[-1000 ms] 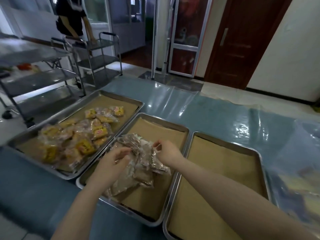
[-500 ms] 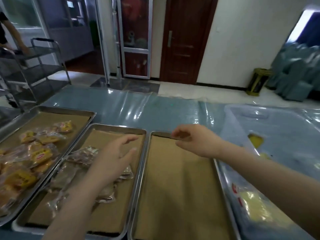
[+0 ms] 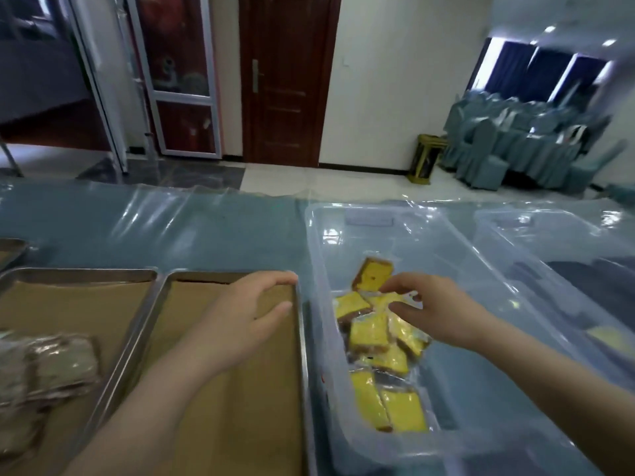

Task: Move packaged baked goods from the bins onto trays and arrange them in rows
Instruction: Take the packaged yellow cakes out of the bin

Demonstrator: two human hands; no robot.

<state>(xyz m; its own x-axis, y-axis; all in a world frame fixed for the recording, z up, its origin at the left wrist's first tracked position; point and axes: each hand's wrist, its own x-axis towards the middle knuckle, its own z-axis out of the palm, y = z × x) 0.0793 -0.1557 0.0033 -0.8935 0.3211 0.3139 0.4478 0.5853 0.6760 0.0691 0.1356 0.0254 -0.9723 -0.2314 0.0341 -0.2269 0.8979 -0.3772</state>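
A clear plastic bin (image 3: 481,266) on the right holds several yellow packaged cake slices (image 3: 369,333). My right hand (image 3: 436,309) is inside the bin just above the slices, fingers spread and curled, with nothing gripped. My left hand (image 3: 240,321) hovers open over the far right part of a paper-lined metal tray (image 3: 297,372) beside the bin. Another lined tray (image 3: 137,324) to the left carries brownish packaged goods (image 3: 51,369) at its near left.
A second clear bin (image 3: 556,235) stands further right. The table (image 3: 171,228) wears a blue cloth under shiny plastic film. Beyond the table's far edge are tiled floor, a brown door, a small bin and covered chairs.
The view has swung right. My right hand has gone from above the lined tray into the bin of yellow slices. My left hand has left the brownish packets for the right-hand tray.
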